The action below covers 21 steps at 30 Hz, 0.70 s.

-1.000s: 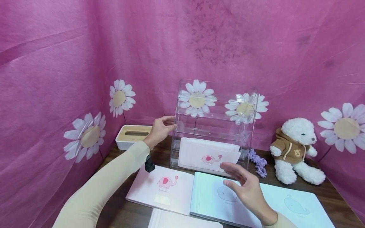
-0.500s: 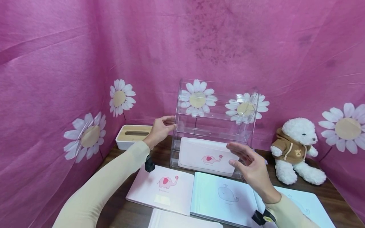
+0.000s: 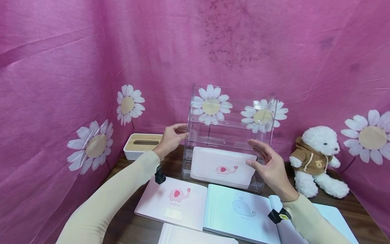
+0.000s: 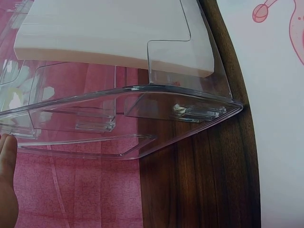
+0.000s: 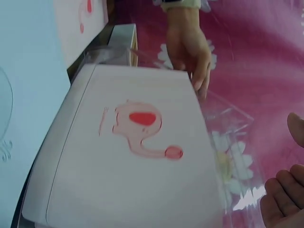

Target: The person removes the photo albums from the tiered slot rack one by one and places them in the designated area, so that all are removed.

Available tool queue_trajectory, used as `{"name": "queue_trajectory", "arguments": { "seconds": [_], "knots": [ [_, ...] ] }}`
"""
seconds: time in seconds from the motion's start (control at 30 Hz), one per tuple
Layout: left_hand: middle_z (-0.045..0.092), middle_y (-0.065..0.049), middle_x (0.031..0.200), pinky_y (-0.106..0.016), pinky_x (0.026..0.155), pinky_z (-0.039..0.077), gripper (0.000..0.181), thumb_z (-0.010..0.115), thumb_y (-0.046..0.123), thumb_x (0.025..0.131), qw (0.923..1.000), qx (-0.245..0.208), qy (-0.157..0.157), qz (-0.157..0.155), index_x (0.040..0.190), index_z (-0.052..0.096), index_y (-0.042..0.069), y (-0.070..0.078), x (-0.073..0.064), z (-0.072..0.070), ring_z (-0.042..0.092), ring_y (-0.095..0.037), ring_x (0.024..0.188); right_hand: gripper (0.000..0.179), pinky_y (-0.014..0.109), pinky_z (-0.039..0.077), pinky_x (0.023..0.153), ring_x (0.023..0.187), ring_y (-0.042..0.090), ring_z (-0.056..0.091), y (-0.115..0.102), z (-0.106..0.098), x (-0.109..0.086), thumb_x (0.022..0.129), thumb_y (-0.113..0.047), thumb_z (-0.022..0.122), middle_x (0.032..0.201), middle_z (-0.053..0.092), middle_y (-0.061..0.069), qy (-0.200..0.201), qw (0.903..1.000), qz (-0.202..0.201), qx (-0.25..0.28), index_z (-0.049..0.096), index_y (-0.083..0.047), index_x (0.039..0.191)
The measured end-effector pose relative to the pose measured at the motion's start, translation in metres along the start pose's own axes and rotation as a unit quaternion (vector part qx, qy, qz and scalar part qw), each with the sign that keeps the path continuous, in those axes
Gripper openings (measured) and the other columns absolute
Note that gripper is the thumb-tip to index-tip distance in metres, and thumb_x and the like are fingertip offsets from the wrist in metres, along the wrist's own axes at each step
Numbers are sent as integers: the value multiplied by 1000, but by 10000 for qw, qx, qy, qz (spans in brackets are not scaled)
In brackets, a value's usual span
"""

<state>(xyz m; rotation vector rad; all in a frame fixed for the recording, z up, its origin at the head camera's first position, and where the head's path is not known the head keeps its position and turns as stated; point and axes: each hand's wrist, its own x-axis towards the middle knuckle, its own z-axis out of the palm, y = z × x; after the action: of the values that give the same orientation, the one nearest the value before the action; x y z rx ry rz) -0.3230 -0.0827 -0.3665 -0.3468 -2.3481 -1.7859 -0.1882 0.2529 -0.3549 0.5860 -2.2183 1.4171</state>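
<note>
A clear acrylic tiered rack (image 3: 223, 134) stands at the back of the table. A pale pink elephant booklet (image 3: 223, 166) leans in its lowest tier. My left hand (image 3: 170, 139) touches the rack's left side, fingers extended; the left wrist view catches only part of this hand (image 4: 7, 185) at its edge. Near the rack's right side, my right hand (image 3: 271, 169) is raised with thumb and fingers apart, nothing between them. Seen in the right wrist view, its relaxed fingers (image 5: 285, 197) stand off the elephant booklet's cover.
Before the rack lie another elephant booklet (image 3: 173, 203), a pale blue whale booklet (image 3: 240, 210), a second pale blue one (image 3: 338, 215) and a whitish one (image 3: 192, 235). A tissue box (image 3: 134, 154) stands left, a teddy bear (image 3: 318, 162) right.
My right hand has moved from over the whale booklet, up and rightward to beside the rack's right side. The elephant booklet in the rack has settled flatter. My left hand has stayed put.
</note>
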Motion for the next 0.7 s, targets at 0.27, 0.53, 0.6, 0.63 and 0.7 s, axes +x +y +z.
{"name": "queue_trajectory", "arguments": {
  "seconds": [0.27,0.53,0.6,0.63,0.7],
  "knots": [
    [72,-16,119,-31,92,57,41,75,8,89,10000,68,-47,-16,129,67,6,-1,0,1,68,-28,111,70,2,39,103,131,-11,47,21,-2,7,84,-3,80,149,54,19,-307,9975,505,-379,50,-9,147],
    [73,-15,119,-32,93,56,41,75,8,88,10000,50,-38,-39,129,67,6,-1,0,1,68,-28,110,67,0,37,100,138,31,52,40,-2,10,85,-12,82,147,58,14,-567,9910,767,-936,53,-11,145],
    [72,-14,119,-31,92,56,42,76,9,88,10000,27,-43,-78,129,67,6,-1,0,1,68,-27,111,66,-1,37,99,136,35,53,43,-2,10,85,-13,82,147,58,14,-643,9893,904,-947,53,-11,145],
    [73,-14,119,-31,92,56,42,76,9,88,9999,-1,-47,-101,129,68,7,0,0,1,68,-26,111,65,-1,37,98,135,35,53,44,-1,11,86,-14,81,146,58,14,-674,9885,968,-948,53,-11,145],
    [73,-13,118,-30,92,56,41,76,10,88,9999,-37,-55,-155,129,68,8,0,1,0,68,-25,111,63,-1,37,97,134,34,54,46,-1,11,87,-16,80,146,59,14,-711,9876,1065,-906,53,-11,144]
  ]
}}
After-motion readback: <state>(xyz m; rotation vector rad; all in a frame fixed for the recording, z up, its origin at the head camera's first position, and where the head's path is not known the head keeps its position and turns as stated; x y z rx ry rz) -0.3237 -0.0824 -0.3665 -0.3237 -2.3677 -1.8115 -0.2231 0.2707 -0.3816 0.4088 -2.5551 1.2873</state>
